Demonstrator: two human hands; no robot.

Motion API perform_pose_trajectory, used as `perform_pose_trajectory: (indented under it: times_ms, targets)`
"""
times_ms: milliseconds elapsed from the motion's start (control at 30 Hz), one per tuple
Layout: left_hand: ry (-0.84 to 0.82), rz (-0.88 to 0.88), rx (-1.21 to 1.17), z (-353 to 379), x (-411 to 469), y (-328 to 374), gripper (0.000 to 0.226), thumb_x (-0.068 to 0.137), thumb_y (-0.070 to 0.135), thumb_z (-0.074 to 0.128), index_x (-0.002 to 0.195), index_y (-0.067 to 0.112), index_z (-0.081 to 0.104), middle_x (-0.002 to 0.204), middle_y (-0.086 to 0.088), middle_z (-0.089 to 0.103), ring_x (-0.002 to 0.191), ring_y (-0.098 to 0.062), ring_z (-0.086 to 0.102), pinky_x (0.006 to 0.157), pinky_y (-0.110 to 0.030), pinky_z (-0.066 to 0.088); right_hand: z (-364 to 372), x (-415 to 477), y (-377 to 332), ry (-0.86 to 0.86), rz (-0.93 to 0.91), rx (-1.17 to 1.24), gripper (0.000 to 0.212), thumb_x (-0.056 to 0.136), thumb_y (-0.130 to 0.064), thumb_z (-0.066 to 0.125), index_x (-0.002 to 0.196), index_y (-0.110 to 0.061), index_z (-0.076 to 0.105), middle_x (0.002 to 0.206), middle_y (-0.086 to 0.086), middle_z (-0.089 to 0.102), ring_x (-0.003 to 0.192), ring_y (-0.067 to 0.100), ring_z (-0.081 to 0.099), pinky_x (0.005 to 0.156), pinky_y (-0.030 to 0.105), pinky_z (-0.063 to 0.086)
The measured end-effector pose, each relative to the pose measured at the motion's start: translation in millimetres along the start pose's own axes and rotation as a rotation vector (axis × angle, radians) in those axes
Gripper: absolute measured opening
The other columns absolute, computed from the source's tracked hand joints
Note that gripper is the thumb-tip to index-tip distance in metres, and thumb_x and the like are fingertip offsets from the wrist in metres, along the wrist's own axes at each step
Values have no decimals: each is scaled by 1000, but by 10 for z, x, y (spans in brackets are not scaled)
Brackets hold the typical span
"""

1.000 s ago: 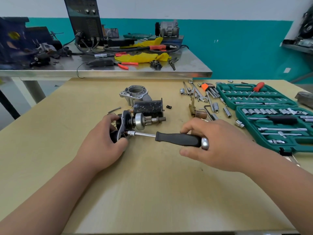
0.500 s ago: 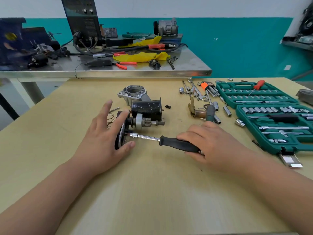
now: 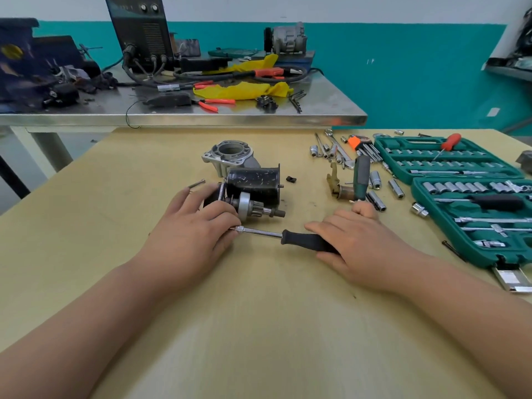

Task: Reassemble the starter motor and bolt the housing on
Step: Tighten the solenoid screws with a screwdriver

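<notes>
On the pale wooden table (image 3: pixel 259 312), centre: starter motor (image 3: pixel 253 185), partly assembled and lying on its side, with black cylindrical body to the rear and pinion shaft (image 3: pixel 260 210) pointing right.

- Left hand (image 3: pixel 190 234): fingers bent over the motor's left end plate, gripping it; the fingertips meet the metal tip of the driver.
- Right hand (image 3: pixel 359 240): fingers curled over the driver's black handle, thumb beneath it.
- Driver (image 3: pixel 305 240): chrome shank and black grip, lying almost level just in front of the motor, tip at the plate under the left fingers (the fastener itself is hidden).
- Housing (image 3: pixel 230 156): bare aluminium casting, open bore upward, standing just behind the motor and touching it, unattached.
- Loose bolt (image 3: pixel 197 184): on the table left of the motor, beside the left fingertips.
- Small black piece (image 3: pixel 291 179): alone, just right of the motor body.
- Brass-coloured lever part (image 3: pixel 335 184) and green-handled tool (image 3: pixel 361 175): right of centre, side by side.
- Loose sockets (image 3: pixel 395 188) and hex keys (image 3: pixel 364 146) in an orange holder: scattered between these and the cases.
- Two green socket-set cases (image 3: pixel 515 254): open, at the right edge; a red-handled screwdriver (image 3: pixel 449 141) lies across the far one.
- Steel table (image 3: pixel 201 119) behind: a yellow rag (image 3: pixel 244 90), orange-handled pliers (image 3: pixel 216 102), cables and a black machine (image 3: pixel 141 30).
</notes>
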State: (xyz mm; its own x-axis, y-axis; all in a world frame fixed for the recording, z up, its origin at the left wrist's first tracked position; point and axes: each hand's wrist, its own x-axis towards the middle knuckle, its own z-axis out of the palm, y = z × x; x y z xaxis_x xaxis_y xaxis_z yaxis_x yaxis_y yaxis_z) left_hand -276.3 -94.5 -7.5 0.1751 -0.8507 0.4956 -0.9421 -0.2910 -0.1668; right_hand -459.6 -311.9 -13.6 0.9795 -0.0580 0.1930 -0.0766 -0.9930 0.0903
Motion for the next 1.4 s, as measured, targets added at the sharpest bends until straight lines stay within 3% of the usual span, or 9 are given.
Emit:
perform_pose_trajectory:
  times_ms: [100,200,367,633,833,1000,1167,1300,1400]
  targets:
    - [44,22,-21,28,34,7,18,85,27,60,84,16,74,87,2,70,112,-33,63,97,-56,44,22,54,-30,50,47,-10,26,92,-36,51,118,-32,48,98,-13,43,98,10,48,94,28,17]
    - [36,-10,-61,46,31,2,31,88,31,49,82,13,73,85,1,70,111,-32,64,78,-47,56,-26,123,-74,-31,97,-23,30,90,-56,40,105,-30,43,91,-12,41,81,12,43,78,27,32]
    - [33,24,59,51,29,44,39,89,34,38,91,15,73,85,3,70,106,-34,64,63,-41,55,-70,153,-145,-23,-14,-75,42,95,-52,17,119,-30,44,100,-9,64,80,16,45,61,32,15]
    - [107,-17,-46,73,-7,58,32,89,34,46,85,17,73,80,5,68,105,-33,63,70,-43,55,-127,275,-266,-122,192,50,31,89,-55,52,89,-31,33,82,-11,42,69,10,49,57,31,42]
    - [113,-95,-99,58,17,95,11,77,24,70,81,15,74,76,3,66,102,-35,64,69,-46,56,-110,218,-288,-267,114,133,38,98,-50,24,122,-27,43,110,-5,38,93,22,47,75,32,28]
    - [75,1,21,36,9,91,38,89,37,47,101,15,76,91,4,73,105,-35,63,67,-41,55,-166,283,-279,-203,97,62,28,96,-46,44,111,-24,53,96,-7,40,87,14,44,68,30,37]
    - [119,-35,-96,54,20,89,38,92,34,43,88,16,76,79,5,71,102,-34,63,71,-43,55,-170,307,-288,-159,207,70,25,90,-53,51,95,-32,38,95,-10,34,75,12,52,63,32,51]
    - [187,-48,-112,108,17,76,31,89,34,50,82,16,75,73,6,66,96,-23,53,69,-36,53,-118,259,-263,-302,171,206,31,98,-48,33,111,-24,48,105,-5,35,83,13,48,70,33,43]
    - [211,-72,-115,127,24,83,28,85,35,53,78,16,72,74,5,65,94,-19,47,66,-33,51,-150,287,-247,-240,148,231,24,96,-39,47,114,-25,54,102,-8,38,93,12,42,78,29,40]
